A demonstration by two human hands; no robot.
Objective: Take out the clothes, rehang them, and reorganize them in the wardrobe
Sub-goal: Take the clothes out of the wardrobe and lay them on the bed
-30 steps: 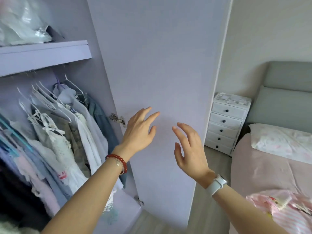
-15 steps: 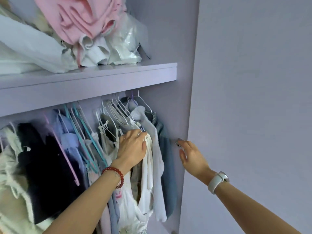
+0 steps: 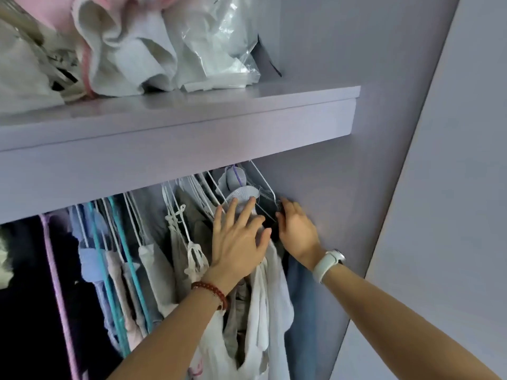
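The clothes (image 3: 263, 292) hung on hangers (image 3: 203, 193) under the lilac shelf (image 3: 175, 138), crowded toward the right end of the wardrobe, beside its side wall (image 3: 356, 215). Your left hand (image 3: 238, 242) lay flat against the white garments, fingers straight and spread, fingertips reaching a pale padded hanger (image 3: 242, 193). Your right hand (image 3: 296, 229) had slipped in beside a dark garment (image 3: 270, 215) just by the wall; its fingers curved around the fabric's edge, though I could not tell whether they truly gripped it. The two hands sat close together, not touching. Folded fabrics and a plastic bag (image 3: 219, 45) rested on top of the shelf.
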